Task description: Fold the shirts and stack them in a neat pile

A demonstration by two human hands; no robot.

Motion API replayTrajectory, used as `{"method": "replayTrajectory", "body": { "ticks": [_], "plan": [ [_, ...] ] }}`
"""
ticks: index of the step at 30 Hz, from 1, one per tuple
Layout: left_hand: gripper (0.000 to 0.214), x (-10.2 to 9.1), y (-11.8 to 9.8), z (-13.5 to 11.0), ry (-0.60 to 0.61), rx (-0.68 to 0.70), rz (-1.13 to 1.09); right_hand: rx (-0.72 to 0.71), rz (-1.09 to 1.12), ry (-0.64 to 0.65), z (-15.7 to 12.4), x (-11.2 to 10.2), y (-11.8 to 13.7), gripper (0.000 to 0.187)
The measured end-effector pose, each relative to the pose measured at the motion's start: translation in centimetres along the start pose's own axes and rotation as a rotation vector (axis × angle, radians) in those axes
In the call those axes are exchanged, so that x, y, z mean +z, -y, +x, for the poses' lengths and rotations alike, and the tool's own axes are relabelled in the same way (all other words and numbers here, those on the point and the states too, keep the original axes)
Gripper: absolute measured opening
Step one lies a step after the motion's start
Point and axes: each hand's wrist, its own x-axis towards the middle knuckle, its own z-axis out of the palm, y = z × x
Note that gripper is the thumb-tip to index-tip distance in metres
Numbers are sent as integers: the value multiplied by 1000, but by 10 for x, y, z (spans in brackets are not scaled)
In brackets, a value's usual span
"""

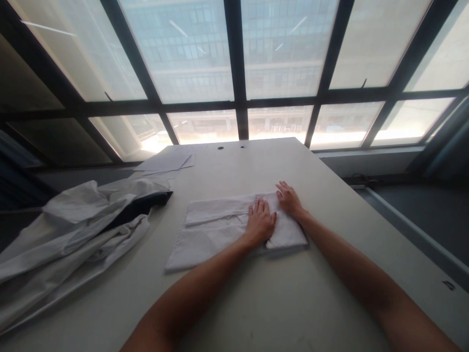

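Note:
A white cloth garment [210,242] lies flat on the white table [234,303], folded into a long shape with its right end turned over into a thicker layer. My left hand [261,222] rests on it near the inner edge of that folded end, palm down with fingers spread. At the far right edge of the folded part lies my right hand [289,198], its fingers stretched out over the cloth and the table beside it. Neither hand grips anything. What kind of garment it is I cannot tell.
At the left, a loose heap of white cloth [84,230] with a dark patch [141,210] hangs toward the table's edge. Paper sheets [166,161] lie at the far left corner. Two small holes sit near the far edge. Large framed windows [183,54] stand behind the table.

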Motion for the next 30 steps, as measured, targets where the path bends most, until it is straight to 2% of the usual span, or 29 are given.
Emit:
{"method": "replayTrajectory", "body": {
  "ticks": [4,9,13,17,20,26,30],
  "plan": [
    [65,1,2,1,15,11,-15,-198,9,121,-3,1,9,47],
    [71,-7,27,10,104,-24,-49,-244,-50,208,-7,0,12,49],
    [68,-16,64,17,159,-44,29,-251,-76,224,-7,-2,12,50],
    [66,-24,100,11,172,-110,104,-247,-77,220,-7,-1,13,51],
    [65,-29,133,-3,160,-137,134,-247,-71,215,-7,0,12,51],
    [65,-45,216,-41,139,-272,173,-260,-51,196,-8,2,10,50],
    [61,-53,252,-61,72,-373,163,-255,-53,196,-8,3,9,51]
  ]
}}
